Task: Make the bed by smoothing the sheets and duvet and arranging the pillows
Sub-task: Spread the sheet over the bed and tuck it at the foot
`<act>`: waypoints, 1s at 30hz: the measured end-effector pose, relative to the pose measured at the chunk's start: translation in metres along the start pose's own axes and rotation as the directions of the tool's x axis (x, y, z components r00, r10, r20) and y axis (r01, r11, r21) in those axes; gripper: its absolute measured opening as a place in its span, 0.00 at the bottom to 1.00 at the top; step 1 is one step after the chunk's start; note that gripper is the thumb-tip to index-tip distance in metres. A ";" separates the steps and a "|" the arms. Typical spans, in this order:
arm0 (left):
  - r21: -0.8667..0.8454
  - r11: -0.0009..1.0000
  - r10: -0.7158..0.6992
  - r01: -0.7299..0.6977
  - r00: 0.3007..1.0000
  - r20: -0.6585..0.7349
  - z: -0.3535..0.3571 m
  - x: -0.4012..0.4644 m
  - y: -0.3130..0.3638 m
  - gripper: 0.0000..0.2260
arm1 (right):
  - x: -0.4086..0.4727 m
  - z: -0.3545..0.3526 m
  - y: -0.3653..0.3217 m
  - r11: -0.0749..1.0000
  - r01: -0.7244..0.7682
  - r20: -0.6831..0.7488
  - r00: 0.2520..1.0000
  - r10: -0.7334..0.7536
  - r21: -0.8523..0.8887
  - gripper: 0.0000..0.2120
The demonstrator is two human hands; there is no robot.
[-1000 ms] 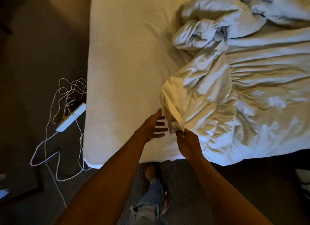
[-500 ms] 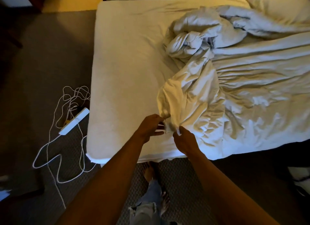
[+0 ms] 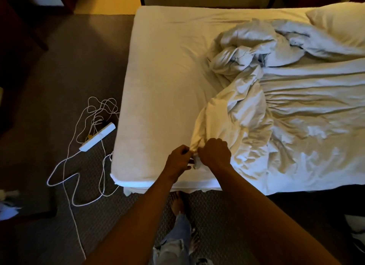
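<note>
Both hands, left hand and right hand, pinch the duvet corner.

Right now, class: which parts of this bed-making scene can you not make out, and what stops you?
- Pillow, head view: cut off by the right edge.
- Duvet: runs past the right edge.
- Duvet corner: hidden inside the left hand and right hand.
- Power strip: sockets too small.
</note>
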State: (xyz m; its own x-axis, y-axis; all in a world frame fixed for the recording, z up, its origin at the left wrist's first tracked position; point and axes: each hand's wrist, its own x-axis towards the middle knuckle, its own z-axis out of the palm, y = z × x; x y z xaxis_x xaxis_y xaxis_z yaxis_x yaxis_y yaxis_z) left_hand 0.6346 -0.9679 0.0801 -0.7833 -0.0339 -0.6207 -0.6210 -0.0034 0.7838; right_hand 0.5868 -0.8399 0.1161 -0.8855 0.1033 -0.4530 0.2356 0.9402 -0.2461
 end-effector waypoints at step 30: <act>0.674 0.735 -0.127 0.070 0.991 0.036 -0.218 0.025 0.050 0.20 | -0.109 0.147 -0.203 0.769 0.464 -0.041 0.866 -0.499 0.439 0.09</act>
State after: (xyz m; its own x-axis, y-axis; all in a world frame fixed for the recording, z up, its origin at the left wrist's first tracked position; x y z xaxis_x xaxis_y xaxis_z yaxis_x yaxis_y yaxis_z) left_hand 0.5900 -1.1869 0.1080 -0.6986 0.0029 -0.7155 -0.5306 0.6688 0.5207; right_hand 0.6948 -1.0894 0.0895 -0.9003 -0.3668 -0.2344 -0.0540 0.6285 -0.7759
